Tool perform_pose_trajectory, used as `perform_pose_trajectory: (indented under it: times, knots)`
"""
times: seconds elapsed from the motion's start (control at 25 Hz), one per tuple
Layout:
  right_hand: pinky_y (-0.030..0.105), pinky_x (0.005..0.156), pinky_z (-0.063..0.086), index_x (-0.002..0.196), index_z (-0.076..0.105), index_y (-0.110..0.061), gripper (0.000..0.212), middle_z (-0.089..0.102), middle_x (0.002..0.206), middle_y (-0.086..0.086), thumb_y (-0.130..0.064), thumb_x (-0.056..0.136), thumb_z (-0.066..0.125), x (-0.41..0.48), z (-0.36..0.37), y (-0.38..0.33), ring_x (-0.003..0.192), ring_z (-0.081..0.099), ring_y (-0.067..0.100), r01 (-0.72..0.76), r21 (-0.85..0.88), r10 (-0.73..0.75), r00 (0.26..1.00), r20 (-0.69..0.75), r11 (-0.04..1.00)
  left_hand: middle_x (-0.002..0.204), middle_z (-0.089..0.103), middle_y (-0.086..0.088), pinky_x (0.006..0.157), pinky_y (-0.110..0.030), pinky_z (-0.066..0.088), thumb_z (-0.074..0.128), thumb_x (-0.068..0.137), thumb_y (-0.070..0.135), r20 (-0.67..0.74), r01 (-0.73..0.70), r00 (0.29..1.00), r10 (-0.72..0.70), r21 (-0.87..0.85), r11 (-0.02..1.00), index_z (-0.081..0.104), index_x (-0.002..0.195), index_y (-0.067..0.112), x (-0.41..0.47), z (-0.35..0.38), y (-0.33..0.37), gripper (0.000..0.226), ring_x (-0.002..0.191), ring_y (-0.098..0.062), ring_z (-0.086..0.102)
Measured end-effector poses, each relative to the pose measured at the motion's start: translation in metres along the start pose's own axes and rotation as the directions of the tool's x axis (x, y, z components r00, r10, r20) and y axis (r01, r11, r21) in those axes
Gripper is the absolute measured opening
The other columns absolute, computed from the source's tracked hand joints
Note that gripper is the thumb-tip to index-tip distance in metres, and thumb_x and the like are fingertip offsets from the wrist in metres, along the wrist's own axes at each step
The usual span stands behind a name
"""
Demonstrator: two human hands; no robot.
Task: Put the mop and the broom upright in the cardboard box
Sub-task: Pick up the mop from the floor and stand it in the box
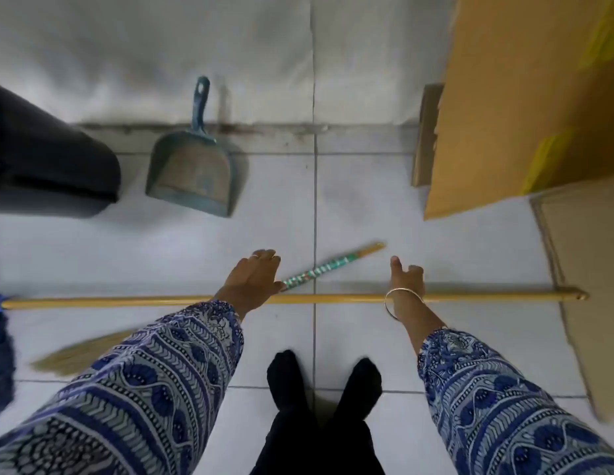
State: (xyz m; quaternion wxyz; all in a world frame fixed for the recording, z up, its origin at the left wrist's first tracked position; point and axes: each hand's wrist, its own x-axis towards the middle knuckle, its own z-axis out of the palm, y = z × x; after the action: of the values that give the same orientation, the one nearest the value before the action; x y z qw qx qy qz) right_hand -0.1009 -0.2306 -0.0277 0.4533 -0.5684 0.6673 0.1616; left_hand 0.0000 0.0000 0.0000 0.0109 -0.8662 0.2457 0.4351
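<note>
The mop (pixel 127 301) lies flat across the tiled floor, its long yellow wooden handle running left to right and its blue head at the far left edge. The broom (pixel 319 269) lies under my arm, with a green-and-white wrapped handle pointing up right and straw bristles at lower left. My left hand (pixel 254 281) hovers over the spot where the two handles cross, fingers spread. My right hand (pixel 406 279), with a bangle on the wrist, hangs just above the mop handle, fingers apart. Neither hand holds anything. The cardboard box (pixel 497 114) stands at upper right.
A teal dustpan (pixel 192 173) leans against the wall base. A dark bin (pixel 52 166) stands at left. A flattened cardboard sheet (pixel 590 286) lies along the right edge. My feet in dark socks (pixel 326 378) stand below the mop handle.
</note>
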Motion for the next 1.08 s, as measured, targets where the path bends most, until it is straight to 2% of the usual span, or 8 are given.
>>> perform_pose_trajectory:
  times: [0.12, 0.24, 0.32, 0.44, 0.56, 0.68, 0.76, 1.08]
  knots:
    - [0.046, 0.097, 0.045, 0.133, 0.038, 0.006, 0.064, 0.056, 0.121, 0.023, -0.035, 0.088, 0.056, 0.043, 0.041, 0.041, 0.106, 0.057, 0.039, -0.242, 0.068, 0.239, 0.97, 0.045, 0.968, 0.135, 0.047, -0.011, 0.1, -0.042, 0.039, 0.053, 0.09, 0.029, 0.108, 0.029, 0.994, -0.025, -0.04, 0.999, 0.045, 0.127, 0.004, 0.037, 0.061, 0.0, 0.045, 0.125, -0.029, 0.042]
    - [0.032, 0.073, 0.05, 0.141, 0.03, -0.002, 0.063, 0.054, 0.111, 0.018, -0.04, 0.092, 0.046, 0.066, 0.065, 0.08, 0.073, 0.052, 0.026, -0.379, 0.254, 0.319, 0.915, 0.248, 0.89, 0.132, 0.05, -0.013, 0.098, -0.043, 0.041, 0.054, 0.09, 0.03, 0.178, 0.052, 0.983, -0.04, -0.065, 0.997, 0.046, 0.125, 0.006, 0.058, 0.11, 0.003, 0.044, 0.121, -0.032, 0.047]
    - [0.035, 0.082, 0.049, 0.142, 0.029, -0.004, 0.059, 0.046, 0.138, 0.02, -0.039, 0.095, 0.041, 0.075, 0.074, 0.09, 0.086, 0.057, 0.025, -0.412, 0.352, 0.316, 0.9, 0.3, 0.84, 0.13, 0.048, -0.014, 0.098, -0.044, 0.041, 0.055, 0.089, 0.03, 0.133, 0.054, 0.99, -0.045, -0.062, 0.997, 0.051, 0.121, 0.004, 0.069, 0.128, 0.002, 0.041, 0.121, -0.032, 0.045]
    - [0.049, 0.098, 0.048, 0.138, 0.033, -0.003, 0.054, 0.045, 0.141, 0.022, -0.024, 0.092, 0.053, 0.086, 0.085, 0.087, 0.122, 0.051, 0.036, -0.492, 0.551, 0.398, 0.87, 0.291, 0.673, 0.125, 0.051, -0.013, 0.096, -0.044, 0.043, 0.056, 0.089, 0.028, 0.065, 0.045, 0.997, -0.043, -0.038, 0.998, 0.054, 0.116, 0.004, 0.079, 0.143, -0.005, 0.036, 0.119, -0.031, 0.045]
    - [0.058, 0.101, 0.043, 0.129, 0.044, 0.0, 0.041, 0.048, 0.138, 0.023, -0.008, 0.09, 0.055, 0.069, 0.077, 0.079, 0.126, 0.049, 0.037, -0.468, 0.685, 0.342, 0.882, 0.324, 0.558, 0.117, 0.059, -0.012, 0.09, -0.042, 0.045, 0.052, 0.091, 0.028, 0.005, 0.049, 0.999, -0.049, -0.049, 0.998, 0.054, 0.112, 0.006, 0.074, 0.138, -0.012, 0.031, 0.111, -0.03, 0.052]
    - [0.061, 0.1, 0.042, 0.09, 0.052, -0.004, 0.004, 0.061, 0.116, 0.023, -0.005, 0.093, 0.05, 0.033, 0.054, 0.072, 0.107, 0.061, 0.035, -0.445, 0.704, 0.243, 0.895, 0.374, 0.554, 0.111, 0.059, -0.017, 0.087, -0.042, 0.043, 0.044, 0.094, 0.031, 0.069, 0.027, 0.997, -0.016, -0.148, 0.989, 0.056, 0.105, 0.002, 0.056, 0.11, -0.014, 0.033, 0.107, -0.031, 0.05]
    - [0.062, 0.101, 0.04, 0.083, 0.049, -0.007, 0.012, 0.061, 0.093, 0.019, -0.007, 0.095, 0.046, -0.001, 0.031, 0.056, 0.087, 0.063, 0.031, -0.409, 0.7, 0.163, 0.905, 0.393, 0.585, 0.103, 0.061, -0.019, 0.077, -0.04, 0.041, 0.044, 0.094, 0.034, 0.104, 0.008, 0.994, 0.019, -0.249, 0.968, 0.057, 0.098, 0.001, 0.032, 0.079, -0.014, 0.035, 0.097, -0.03, 0.052]
    - [0.056, 0.084, 0.048, 0.086, 0.044, -0.012, 0.011, 0.058, 0.079, 0.011, -0.008, 0.096, 0.043, -0.185, -0.086, -0.071, 0.077, 0.061, 0.023, -0.084, 0.736, -0.136, 0.963, 0.234, 0.672, 0.06, 0.042, 0.009, 0.057, -0.028, 0.034, 0.046, 0.093, 0.032, 0.051, -0.084, 0.993, 0.111, -0.368, 0.926, 0.047, 0.073, 0.017, -0.104, -0.096, 0.019, 0.026, 0.061, -0.018, 0.045]
